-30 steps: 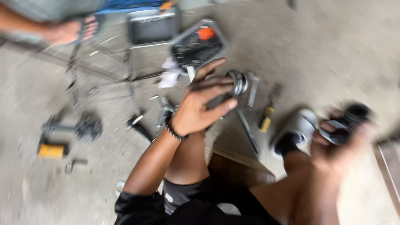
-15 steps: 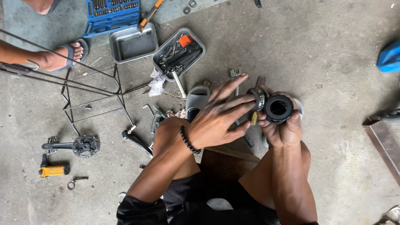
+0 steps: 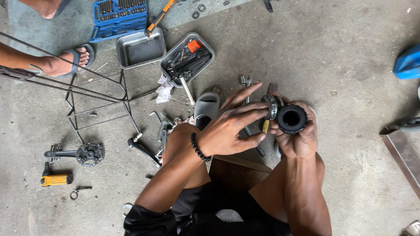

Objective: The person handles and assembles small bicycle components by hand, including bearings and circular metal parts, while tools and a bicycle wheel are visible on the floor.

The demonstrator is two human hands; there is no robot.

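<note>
Here, both hands (image 3: pixel 262 126) closed on black ring (image 3: pixel 292 119), its rear half-hidden behind fingers (image 3: pixel 245 114).

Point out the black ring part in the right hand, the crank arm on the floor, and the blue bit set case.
black ring part (image 3: pixel 291 119), head view, on its front rim.
crank arm (image 3: pixel 89 153), head view, on the toothed chainring end.
blue bit set case (image 3: pixel 119 16), head view, on the open tray.

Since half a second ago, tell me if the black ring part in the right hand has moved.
No. The black ring part sits just as far right of the grey sandal, gripped in the right hand, with the left hand at its metal end.
</note>
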